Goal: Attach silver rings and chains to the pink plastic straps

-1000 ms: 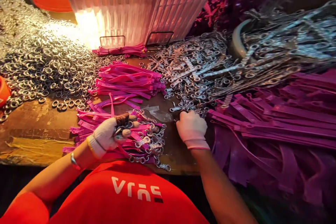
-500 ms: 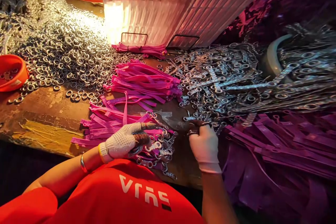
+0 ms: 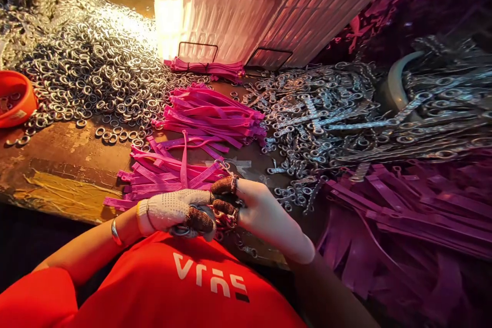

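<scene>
My left hand (image 3: 179,212), in a dotted white glove with brown fingertip covers, is closed around some metal rings (image 3: 182,230) that show under its fingers. My right hand (image 3: 261,210), in a thin white glove with brown-covered fingertips, is pinched together and meets the left fingertips. Whatever lies between the right fingers is hidden. Beneath and behind both hands is a bunch of pink straps (image 3: 161,177) with metal pieces at their ends. A short metal link chain (image 3: 246,248) lies on the table just below my right hand.
A heap of loose rings (image 3: 107,72) spreads left, beside an orange bowl (image 3: 28,105). Another pink strap bundle (image 3: 211,115) lies ahead. Metal link strips (image 3: 319,118) pile up at right, above purple straps (image 3: 415,210). Ribbed translucent panels (image 3: 230,10) stand at the back.
My right hand has moved left from beside the metal strips to meet my left hand. The left hand has shifted slightly left.
</scene>
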{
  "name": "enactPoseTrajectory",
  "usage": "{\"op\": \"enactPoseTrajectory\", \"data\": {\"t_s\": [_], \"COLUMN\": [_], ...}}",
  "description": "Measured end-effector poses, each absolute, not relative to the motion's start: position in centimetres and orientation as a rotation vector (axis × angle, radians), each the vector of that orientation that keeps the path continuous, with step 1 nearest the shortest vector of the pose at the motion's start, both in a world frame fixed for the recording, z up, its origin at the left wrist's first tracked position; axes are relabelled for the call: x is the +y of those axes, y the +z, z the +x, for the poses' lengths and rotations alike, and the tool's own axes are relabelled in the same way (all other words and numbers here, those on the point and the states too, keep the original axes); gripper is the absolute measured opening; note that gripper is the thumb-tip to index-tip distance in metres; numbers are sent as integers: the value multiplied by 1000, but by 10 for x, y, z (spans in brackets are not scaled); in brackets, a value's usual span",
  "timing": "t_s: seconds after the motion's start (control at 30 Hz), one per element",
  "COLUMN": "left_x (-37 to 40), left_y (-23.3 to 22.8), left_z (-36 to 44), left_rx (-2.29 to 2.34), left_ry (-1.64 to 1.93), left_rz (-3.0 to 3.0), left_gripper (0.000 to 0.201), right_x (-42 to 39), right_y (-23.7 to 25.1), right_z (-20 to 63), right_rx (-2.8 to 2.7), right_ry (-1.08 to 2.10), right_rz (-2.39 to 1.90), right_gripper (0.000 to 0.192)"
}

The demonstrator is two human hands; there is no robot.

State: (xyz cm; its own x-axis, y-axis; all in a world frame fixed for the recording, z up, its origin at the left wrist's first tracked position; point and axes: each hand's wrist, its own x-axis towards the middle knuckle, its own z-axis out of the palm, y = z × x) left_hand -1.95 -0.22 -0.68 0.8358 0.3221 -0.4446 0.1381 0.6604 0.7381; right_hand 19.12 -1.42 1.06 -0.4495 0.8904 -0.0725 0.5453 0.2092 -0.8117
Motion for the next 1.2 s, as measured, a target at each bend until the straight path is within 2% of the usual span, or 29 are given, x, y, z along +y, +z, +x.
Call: {"op": "enactPoseTrajectory", "data": {"t_s": [0.13, 0.27, 0.3, 0.4, 0.43, 0.5, 0.53, 0.8, 1.0, 1.07, 1.2], "left_x": [-1, -1, -2, -3, -3, -3, -3, -7, -12, -12, -16], "left_y": [-16, -25, -26, -23, -21, -18, -17, -29, -25, -24, -26], "left_z": [-17, -14, -15, -20, -22, -25, -26, -25, -25, -27, -32], "left_rx": [468, 398, 401, 450, 470, 498, 502, 495, 541, 549, 546], "left_ry": [27, 28, 40, 67, 67, 57, 50, 13, 39, 53, 105], "left_rz": [926, 930, 902, 842, 842, 872, 892, 1081, 1057, 1040, 1080], "left_gripper": [16, 16, 19, 44, 50, 53, 52, 19, 17, 22, 51], "right_x": [-18, -20, -20, -18, -17, -16, -16, -28, -30, -29, -26], "right_y": [5, 4, 5, 11, 13, 16, 17, 1, 2, 3, -5], "right_z": [182, 181, 184, 194, 197, 199, 198, 181, 179, 182, 197], "right_rx": [-2112, -2151, -2146, -2090, -2088, -2141, -2169, -2094, -2118, -2080, -1868], "right_ry": [1168, 1137, 1129, 1074, 1059, 1069, 1089, 1136, 1145, 1188, 1177], "right_rz": [-1230, -1260, -1280, -1360, -1380, -1366, -1333, -1214, -1198, -1231, -1398], "right_gripper": [8, 6, 9, 32, 33, 17, 9, 14, 13, 11, 24]}}
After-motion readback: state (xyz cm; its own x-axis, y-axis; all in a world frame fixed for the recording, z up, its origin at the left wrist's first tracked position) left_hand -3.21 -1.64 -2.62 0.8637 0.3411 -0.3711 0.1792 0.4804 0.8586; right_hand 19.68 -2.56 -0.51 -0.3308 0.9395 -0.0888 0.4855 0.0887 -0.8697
